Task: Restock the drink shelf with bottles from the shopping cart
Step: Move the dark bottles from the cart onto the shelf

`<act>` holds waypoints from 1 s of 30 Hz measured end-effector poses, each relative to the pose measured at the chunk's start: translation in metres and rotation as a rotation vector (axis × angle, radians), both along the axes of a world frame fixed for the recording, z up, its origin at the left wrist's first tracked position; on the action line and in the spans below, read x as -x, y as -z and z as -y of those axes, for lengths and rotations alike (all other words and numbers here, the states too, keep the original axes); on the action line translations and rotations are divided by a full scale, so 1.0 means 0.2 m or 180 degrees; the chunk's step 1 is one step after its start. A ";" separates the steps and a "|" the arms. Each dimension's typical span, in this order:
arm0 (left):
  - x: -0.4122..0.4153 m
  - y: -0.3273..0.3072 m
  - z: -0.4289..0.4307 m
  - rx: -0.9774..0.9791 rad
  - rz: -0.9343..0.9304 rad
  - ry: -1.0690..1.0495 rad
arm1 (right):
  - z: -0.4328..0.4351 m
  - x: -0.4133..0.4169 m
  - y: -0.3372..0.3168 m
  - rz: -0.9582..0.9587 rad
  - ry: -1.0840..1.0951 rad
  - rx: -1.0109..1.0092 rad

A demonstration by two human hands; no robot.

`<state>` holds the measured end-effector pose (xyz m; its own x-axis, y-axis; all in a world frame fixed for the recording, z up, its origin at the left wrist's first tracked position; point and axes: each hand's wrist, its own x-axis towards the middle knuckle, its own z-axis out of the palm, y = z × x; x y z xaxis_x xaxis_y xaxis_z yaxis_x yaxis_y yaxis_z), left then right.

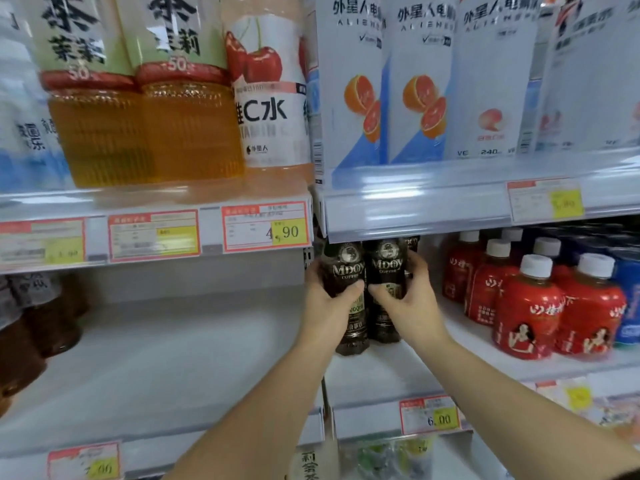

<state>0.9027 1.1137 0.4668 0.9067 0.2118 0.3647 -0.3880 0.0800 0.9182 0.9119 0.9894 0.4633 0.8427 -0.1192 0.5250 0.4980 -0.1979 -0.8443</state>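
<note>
a: two dark coffee bottles go onto the middle shelf [398,368] at once. the left hand [329,306] is wrapped around the left coffee bottle [346,271], the right hand [412,303] is closed on the right coffee bottle [386,268], and the pair stand side by side, touching, at the shelf's left end under the price rail [415,209].

b: how far along does the job look?

a: midway at best, by my reading. another dark bottle [412,242] peeks out behind them, and red bottles [526,306] fill the space to the right. the neighbouring shelf bay [156,358] on the left lies mostly bare. the cart is out of view, so what is left cannot be told.
</note>
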 end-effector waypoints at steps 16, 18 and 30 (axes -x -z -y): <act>-0.12 0.17 -0.12 -0.1710 -0.0418 0.0037 | 0.06 -0.09 0.12 -0.0641 0.0114 0.1493; -0.14 0.18 -0.10 -0.1693 -0.0409 -0.0026 | 0.06 -0.12 0.13 -0.0658 0.0130 0.1502; -0.16 0.17 -0.11 -0.1750 -0.0457 0.0212 | 0.05 -0.17 0.15 -0.0732 0.0220 0.1616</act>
